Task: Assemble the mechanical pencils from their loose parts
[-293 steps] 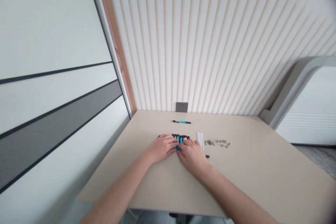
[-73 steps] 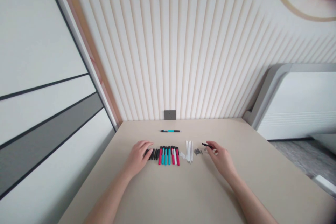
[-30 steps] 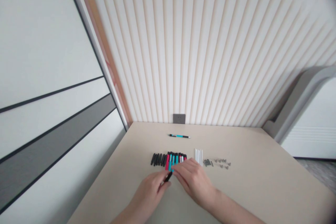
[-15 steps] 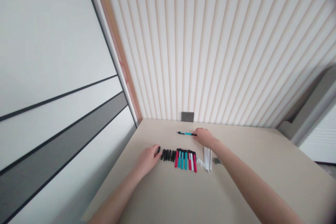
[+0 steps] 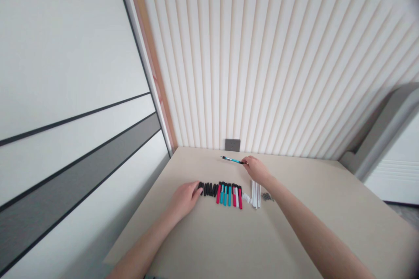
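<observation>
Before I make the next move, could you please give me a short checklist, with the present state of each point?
1. Right hand has the blue-and-black pen by one end: ok.
2. That pen is fully off the table: cannot tell from this angle.
3. Left hand is at the left end of the black pieces: ok. Whether it grips one: cannot tell.
4. Red, blue and white barrels lie side by side in a row: ok.
5. White sticks lie grouped together: ok.
6. Right forearm is clear of the small grey pieces: cannot tell; it crosses the view right at their edge.
</observation>
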A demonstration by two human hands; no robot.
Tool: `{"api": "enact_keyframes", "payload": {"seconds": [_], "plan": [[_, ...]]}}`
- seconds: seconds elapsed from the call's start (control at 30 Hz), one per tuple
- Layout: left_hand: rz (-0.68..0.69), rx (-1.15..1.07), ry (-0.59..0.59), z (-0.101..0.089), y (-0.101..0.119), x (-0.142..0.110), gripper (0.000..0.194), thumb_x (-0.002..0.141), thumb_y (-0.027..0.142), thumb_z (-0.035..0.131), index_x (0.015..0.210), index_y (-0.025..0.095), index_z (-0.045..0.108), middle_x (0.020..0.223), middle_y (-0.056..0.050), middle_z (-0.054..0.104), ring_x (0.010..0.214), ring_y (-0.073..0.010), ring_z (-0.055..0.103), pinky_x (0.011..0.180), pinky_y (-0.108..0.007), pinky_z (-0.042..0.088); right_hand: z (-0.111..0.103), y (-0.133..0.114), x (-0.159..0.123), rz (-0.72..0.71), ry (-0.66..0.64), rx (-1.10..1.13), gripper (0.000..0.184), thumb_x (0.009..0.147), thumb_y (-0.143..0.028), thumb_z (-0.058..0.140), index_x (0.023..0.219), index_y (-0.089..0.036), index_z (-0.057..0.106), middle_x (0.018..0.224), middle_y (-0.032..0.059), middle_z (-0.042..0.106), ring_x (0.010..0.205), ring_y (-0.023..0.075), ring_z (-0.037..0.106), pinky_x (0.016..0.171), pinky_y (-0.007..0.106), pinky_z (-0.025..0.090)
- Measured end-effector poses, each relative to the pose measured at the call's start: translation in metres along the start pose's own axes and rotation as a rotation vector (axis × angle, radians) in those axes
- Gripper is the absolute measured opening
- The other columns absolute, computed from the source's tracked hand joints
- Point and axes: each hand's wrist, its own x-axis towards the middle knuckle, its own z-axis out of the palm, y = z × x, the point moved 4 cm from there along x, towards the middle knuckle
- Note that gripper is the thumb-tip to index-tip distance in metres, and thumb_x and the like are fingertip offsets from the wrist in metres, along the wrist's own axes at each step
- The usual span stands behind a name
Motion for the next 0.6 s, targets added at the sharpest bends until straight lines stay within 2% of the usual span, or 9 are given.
{"api": "enact_keyframes", "payload": {"seconds": [0.13,0.23,0.33,0.47,0.6], "plan": [[0.007,0.015,0.083,-0.001,0.0,-0.005,0.036,0.098,0.037,0.04,0.117,0.016,0.062,0.108,-0.014,0.07,0.101,-0.0279,0.064,0.088,-0.037,0.046,-0.014,-0.002,-0.041,-0.031,0.108,0.177,0.028,0.096,-0.023,0.039,0.112,-0.02,0.061,0.096,0.006,0.07,0.086,0.0193,0.065,0.075,0.029,0.046],[0.036,0.018,0.145,-0.006,0.01,-0.003,0.04,0.1,0.035,0.036,0.124,0.012,0.058,0.109,-0.016,0.068,0.103,-0.0272,0.063,0.091,-0.038,0.046,-0.016,-0.006,-0.078,-0.06,0.166,0.284,0.028,0.096,-0.027,0.039,0.111,-0.02,0.061,0.092,0.0051,0.07,0.081,0.0196,0.065,0.072,0.03,0.047],[0.153,-0.002,0.155,-0.007,0.036,0.003,0.039,0.101,0.036,0.036,0.126,0.015,0.057,0.106,-0.011,0.067,0.099,-0.023,0.063,0.091,-0.034,0.046,-0.012,-0.013,-0.111,-0.095,0.214,0.362,0.028,0.096,-0.029,0.04,0.109,-0.02,0.063,0.099,0.0064,0.07,0.086,0.0197,0.064,0.076,0.03,0.048],[0.334,-0.03,0.152,0.004,0.076,0.005,0.038,0.1,0.036,0.041,0.134,0.02,0.049,0.094,-0.004,0.067,0.086,-0.0177,0.064,0.084,-0.028,0.049,-0.001,-0.018,-0.142,-0.114,0.273,0.419,0.027,0.095,-0.028,0.042,0.107,-0.019,0.065,0.104,0.0078,0.069,0.095,0.0204,0.063,0.085,0.032,0.046],[0.442,0.015,0.19,0.017,0.093,-0.003,0.028,0.099,0.03,0.044,0.119,0.019,0.06,0.103,-0.008,0.065,0.097,-0.022,0.061,0.091,-0.035,0.046,0.008,-0.019,-0.157,-0.114,0.285,0.468,0.028,0.095,-0.028,0.043,0.105,-0.018,0.067,0.094,0.0076,0.07,0.088,0.0203,0.063,0.082,0.032,0.047]]}}
